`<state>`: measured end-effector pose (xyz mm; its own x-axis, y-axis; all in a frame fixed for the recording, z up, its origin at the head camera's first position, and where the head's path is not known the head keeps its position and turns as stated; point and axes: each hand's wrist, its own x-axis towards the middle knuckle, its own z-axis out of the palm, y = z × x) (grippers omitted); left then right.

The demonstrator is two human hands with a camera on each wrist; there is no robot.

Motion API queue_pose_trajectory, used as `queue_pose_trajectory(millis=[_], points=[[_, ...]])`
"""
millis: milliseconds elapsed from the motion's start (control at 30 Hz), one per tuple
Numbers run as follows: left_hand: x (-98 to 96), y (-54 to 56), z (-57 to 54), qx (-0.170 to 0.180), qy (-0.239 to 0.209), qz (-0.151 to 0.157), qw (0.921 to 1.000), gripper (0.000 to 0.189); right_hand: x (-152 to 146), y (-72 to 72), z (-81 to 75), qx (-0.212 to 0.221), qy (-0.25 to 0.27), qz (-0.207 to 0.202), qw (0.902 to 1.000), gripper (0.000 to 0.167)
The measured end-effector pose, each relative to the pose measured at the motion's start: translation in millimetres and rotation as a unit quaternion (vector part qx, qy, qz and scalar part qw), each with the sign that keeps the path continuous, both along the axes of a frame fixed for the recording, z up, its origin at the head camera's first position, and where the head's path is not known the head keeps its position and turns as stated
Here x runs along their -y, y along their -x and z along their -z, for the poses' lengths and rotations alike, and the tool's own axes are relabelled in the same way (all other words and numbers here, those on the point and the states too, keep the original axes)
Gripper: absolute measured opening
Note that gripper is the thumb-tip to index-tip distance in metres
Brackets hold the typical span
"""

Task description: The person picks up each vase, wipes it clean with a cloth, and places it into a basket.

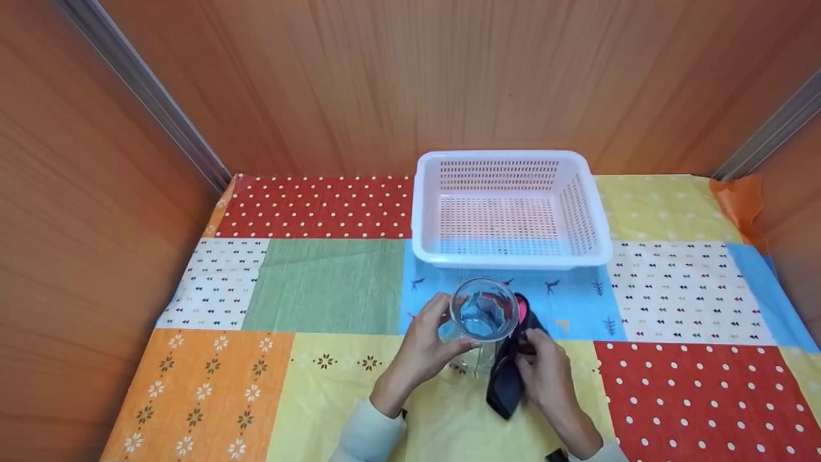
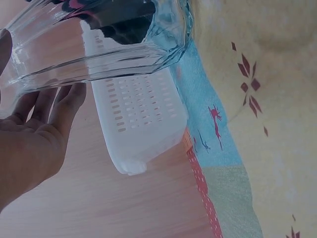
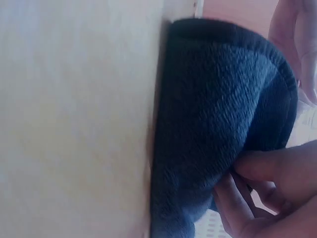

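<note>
Thumb and fingers of my left hand (image 1: 423, 343) grip a clear glass jar (image 1: 484, 310) by its side, its wide round mouth facing up toward the head camera. In the left wrist view the glass wall (image 2: 94, 67) looks faceted, with dark and pink patches showing through. My right hand (image 1: 546, 372) pinches a dark fleecy cloth (image 1: 505, 388) with a bound edge, just right of the jar. A bit of pink (image 1: 522, 308) shows at the cloth's upper end. In the right wrist view, the cloth (image 3: 208, 109) stands bent up from the table covering. Whether it touches the glass is hard to tell.
A white perforated plastic basket (image 1: 510, 262) stands behind the hands, with nothing visible inside. Patchwork cloth (image 1: 327, 282) covers the table. Wooden panels (image 1: 385, 83) rise at the back and both sides.
</note>
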<state>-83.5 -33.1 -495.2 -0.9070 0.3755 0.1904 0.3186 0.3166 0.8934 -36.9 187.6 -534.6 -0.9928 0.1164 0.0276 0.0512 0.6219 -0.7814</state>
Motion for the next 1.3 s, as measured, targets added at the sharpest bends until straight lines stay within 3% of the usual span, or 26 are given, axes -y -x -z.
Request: queue_pose_trajectory(millis=[133, 300, 500, 767, 1000, 1167, 1300], points=[[0.4, -0.2, -0.7, -0.004, 0.001, 0.002, 1.0000, 0.057, 3, -2.2, -3.0, -0.039, 0.042, 0.007, 0.9983, 0.020], [-0.1, 0.4, -0.4, 0.000, 0.001, 0.002, 1.0000, 0.058, 5, -0.6, -26.3, -0.083, 0.078, 0.003, 0.9934, 0.021], [0.4, 0.6, 0.6, 0.005, -0.007, 0.006, 0.9999, 0.058, 6, 2.1, -45.4, -0.065, 0.086, 0.000, 0.9942, 0.023], [1.4, 1.0, 1.2, -0.005, -0.004, 0.008, 0.9999, 0.056, 1, 1.3, -23.7, -0.075, 0.056, -0.020, 0.9954, 0.023], [2.6, 2.3, -1.3, 0.014, -0.007, 0.011, 0.9998, 0.056, -3, 3.1, -5.0, -0.053, 0.009, -0.030, 0.9981, 0.022], [2.5, 2.9, -1.3, 0.012, -0.004, 0.014, 0.9998, 0.057, -2, 2.2, -1.9, -0.043, 0.007, -0.022, 0.9988, 0.023], [2.2, 3.4, -1.1, 0.013, -0.002, 0.016, 0.9998, 0.058, 0, 0.0, -8.2, -0.049, 0.029, -0.011, 0.9983, 0.023]])
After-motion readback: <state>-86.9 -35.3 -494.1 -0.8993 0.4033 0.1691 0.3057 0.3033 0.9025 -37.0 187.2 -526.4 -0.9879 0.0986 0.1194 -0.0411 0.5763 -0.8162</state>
